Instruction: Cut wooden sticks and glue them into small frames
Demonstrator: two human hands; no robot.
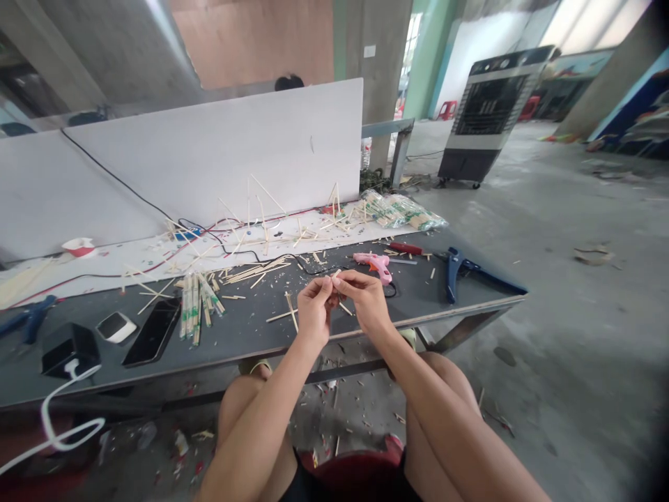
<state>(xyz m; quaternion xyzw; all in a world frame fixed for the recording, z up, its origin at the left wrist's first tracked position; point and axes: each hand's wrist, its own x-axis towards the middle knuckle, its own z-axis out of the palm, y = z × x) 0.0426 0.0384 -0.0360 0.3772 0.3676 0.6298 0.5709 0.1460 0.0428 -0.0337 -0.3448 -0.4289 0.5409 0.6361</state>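
Observation:
My left hand point(313, 310) and my right hand point(368, 300) meet over the table's front edge, fingertips pinched together. Between them shows the tip of a small pale wooden stick piece point(336, 274); the fingers cover the rest. Just beyond my right hand lies a pink hot glue gun point(377, 263). Crossed wooden sticks point(289, 315) rest on the table left of my left hand. Farther left are wrapped bundles of wooden chopsticks point(192, 307), and loose sticks point(256, 272) are scattered behind.
On the grey table point(418, 296) lie blue cutters point(452, 275), a red-handled tool point(406, 248), a phone point(152, 332) and a black charger box point(70, 351) with a white cable. Stick frames point(264, 216) stand before a white board point(209, 153). Bagged sticks point(402, 210) sit at the back right.

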